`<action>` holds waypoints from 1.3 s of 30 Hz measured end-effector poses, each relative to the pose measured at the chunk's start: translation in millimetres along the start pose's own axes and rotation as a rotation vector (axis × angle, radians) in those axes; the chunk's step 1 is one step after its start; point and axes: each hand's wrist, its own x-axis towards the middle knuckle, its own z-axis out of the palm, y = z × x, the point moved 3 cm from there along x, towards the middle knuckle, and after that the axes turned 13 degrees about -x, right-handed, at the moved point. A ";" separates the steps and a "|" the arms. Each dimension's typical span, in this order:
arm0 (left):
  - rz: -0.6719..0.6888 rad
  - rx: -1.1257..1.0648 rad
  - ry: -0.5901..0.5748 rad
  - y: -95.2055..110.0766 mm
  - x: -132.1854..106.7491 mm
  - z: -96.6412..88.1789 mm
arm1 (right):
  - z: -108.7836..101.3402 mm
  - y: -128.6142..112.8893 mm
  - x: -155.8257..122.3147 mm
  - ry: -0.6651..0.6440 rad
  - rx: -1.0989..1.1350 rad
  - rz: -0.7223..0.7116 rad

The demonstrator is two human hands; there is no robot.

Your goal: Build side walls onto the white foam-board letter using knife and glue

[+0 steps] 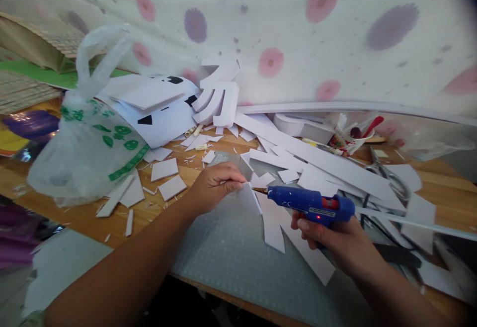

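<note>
My left hand (214, 184) is closed in a pinch on a white foam-board piece (249, 194) that stands on the grey cutting mat (231, 252). My right hand (335, 240) is wrapped round a blue hot glue gun (311, 204). Its nozzle points left, almost touching the white piece just right of my left fingertips. More white cut strips (276, 227) lie on the mat under the gun.
A plastic bag with green print (87, 143) sits at the left on the wooden table (149, 212). White offcuts (164, 169), stacked foam-board shapes (218, 96), scissors (387, 175) and a paper cup with tools (346, 140) crowd the back and right. A dotted cloth (298, 29) hangs behind.
</note>
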 end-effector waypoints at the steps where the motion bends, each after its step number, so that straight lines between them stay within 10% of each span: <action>1: -0.002 0.002 0.002 -0.3 -0.1 -0.2 | -0.5 0.9 0.5 -0.003 -0.008 -0.002; 27: 0.018 0.038 0.074 -0.1 -0.2 -7.9 | -5.3 15.7 9.1 -0.023 0.024 -0.058; 39: -0.471 -0.874 0.305 -23.6 -7.3 38.1 | -5.7 -3.0 25.1 -0.107 0.710 -0.144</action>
